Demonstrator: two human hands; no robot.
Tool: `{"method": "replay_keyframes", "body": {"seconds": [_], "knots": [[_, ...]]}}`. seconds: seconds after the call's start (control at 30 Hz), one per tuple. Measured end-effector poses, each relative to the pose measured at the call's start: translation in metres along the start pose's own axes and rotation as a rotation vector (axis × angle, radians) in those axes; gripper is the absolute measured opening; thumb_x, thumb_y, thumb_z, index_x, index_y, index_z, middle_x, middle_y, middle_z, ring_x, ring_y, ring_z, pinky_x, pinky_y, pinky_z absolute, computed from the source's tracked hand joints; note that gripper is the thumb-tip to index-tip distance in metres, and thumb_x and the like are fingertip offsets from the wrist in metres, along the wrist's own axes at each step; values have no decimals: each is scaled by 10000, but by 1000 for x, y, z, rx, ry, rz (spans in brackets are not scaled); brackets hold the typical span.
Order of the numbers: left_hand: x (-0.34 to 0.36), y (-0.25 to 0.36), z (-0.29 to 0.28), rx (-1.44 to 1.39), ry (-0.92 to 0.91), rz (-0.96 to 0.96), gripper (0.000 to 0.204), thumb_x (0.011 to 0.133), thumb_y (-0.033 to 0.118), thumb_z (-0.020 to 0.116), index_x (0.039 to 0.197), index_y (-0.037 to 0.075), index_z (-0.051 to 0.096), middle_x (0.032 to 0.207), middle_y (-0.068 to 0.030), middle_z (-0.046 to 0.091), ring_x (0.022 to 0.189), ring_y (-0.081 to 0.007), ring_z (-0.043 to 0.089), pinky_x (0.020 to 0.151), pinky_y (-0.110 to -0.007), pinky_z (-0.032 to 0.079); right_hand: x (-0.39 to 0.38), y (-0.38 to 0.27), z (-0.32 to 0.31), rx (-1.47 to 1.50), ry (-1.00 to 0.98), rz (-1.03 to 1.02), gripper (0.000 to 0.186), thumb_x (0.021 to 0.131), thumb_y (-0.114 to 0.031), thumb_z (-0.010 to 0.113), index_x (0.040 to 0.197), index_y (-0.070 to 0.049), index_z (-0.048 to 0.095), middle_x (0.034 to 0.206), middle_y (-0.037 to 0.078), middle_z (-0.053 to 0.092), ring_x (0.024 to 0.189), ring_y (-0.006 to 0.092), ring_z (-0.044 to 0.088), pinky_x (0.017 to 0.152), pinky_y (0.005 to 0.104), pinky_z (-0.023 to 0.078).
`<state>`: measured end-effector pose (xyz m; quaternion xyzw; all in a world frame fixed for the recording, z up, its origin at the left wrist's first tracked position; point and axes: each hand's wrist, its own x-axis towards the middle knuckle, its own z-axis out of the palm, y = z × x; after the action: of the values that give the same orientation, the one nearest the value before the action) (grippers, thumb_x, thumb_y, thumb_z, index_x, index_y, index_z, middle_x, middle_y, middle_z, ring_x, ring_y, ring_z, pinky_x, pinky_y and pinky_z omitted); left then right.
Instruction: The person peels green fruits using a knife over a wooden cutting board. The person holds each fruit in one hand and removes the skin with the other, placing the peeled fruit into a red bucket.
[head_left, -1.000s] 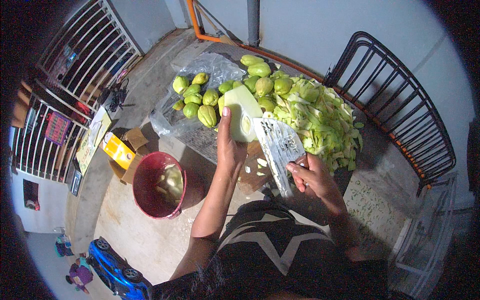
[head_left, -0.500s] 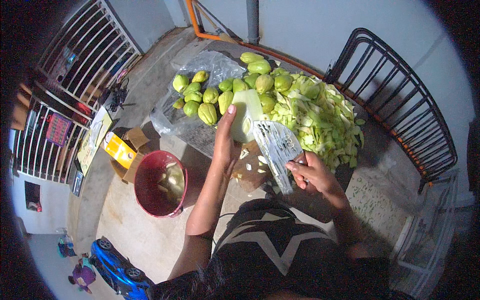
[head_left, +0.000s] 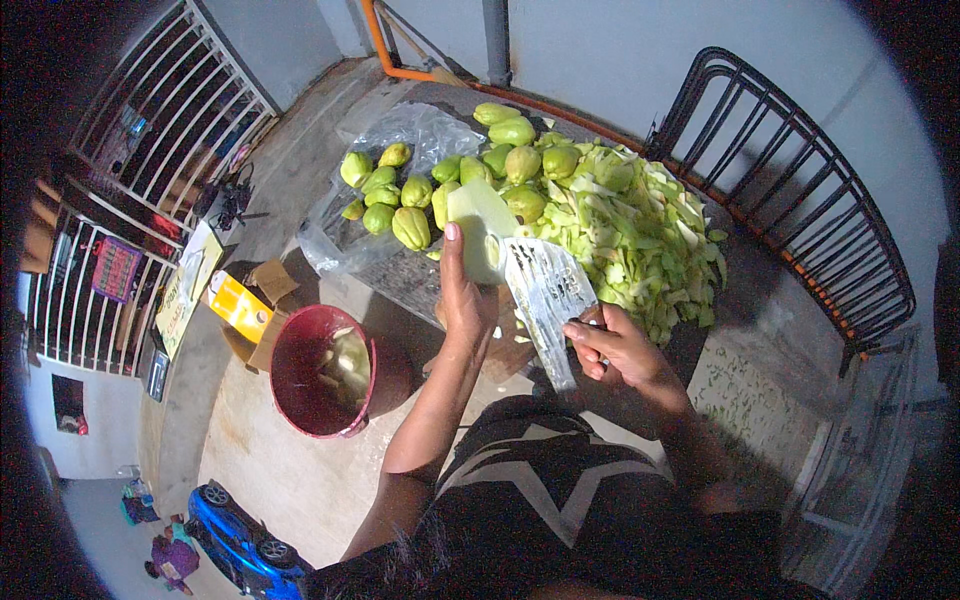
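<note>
My left hand (head_left: 467,305) is wrapped round a peeled, pale green chayote (head_left: 480,225), its thumb upright along the near left side. A broad metal blade, like a cleaver (head_left: 547,290), lies against the chayote's right side. Its surface is wet and streaked. My right hand (head_left: 618,348) grips the cleaver by its handle, which the fingers mostly hide. Beyond my hands several unpeeled green chayotes (head_left: 411,228) lie on a clear plastic sheet (head_left: 325,235). A large heap of light green peelings (head_left: 640,235) rises just right of the blade.
A red bucket (head_left: 290,395) with pale peeled pieces inside stands left of my left forearm. Beside it is a cardboard box with a yellow packet (head_left: 240,308). A black metal rack (head_left: 790,180) leans at the right wall. A blue toy car (head_left: 240,540) sits lower left.
My left hand has turned a little, and the chayote has shifted slightly left and nearer. The cleaver has moved slightly left with it. Both hands keep their hold.
</note>
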<state>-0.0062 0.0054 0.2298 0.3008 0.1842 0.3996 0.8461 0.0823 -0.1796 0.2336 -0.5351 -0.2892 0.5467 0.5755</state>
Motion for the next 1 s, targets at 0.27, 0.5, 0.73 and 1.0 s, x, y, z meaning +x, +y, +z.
{"method": "replay_keyframes", "body": {"seconds": [0.27,0.5,0.73,1.0], "knots": [[7,43,-2,159,-203,-353,549,856,354,565,1263,13,426,1176,-142,561,1062,-273,567,945,-408,432,-6,-13,-5,-63,-23,41,417,896,-258,576,547,-90,421,452,-14,431,349,77,418,351,232,332],[3,11,-4,24,-221,-140,563,880,394,502,1267,-2,399,1180,-180,556,1046,-296,576,917,-423,455,-2,1,-6,88,-90,94,440,896,-306,571,543,-96,413,469,-28,427,366,74,425,365,235,332],[-6,10,2,34,-136,-80,547,878,388,503,1261,11,406,1177,-174,549,1052,-300,569,917,-428,455,-12,-6,11,-168,136,-16,219,881,-182,605,839,-37,446,523,-20,437,361,61,389,340,221,303],[-12,8,0,116,-8,-46,509,872,378,521,1237,33,437,1161,-152,561,1058,-268,557,916,-412,447,-22,-17,34,-433,298,-82,237,885,-180,586,995,19,517,662,13,536,439,69,409,407,241,347]]}}
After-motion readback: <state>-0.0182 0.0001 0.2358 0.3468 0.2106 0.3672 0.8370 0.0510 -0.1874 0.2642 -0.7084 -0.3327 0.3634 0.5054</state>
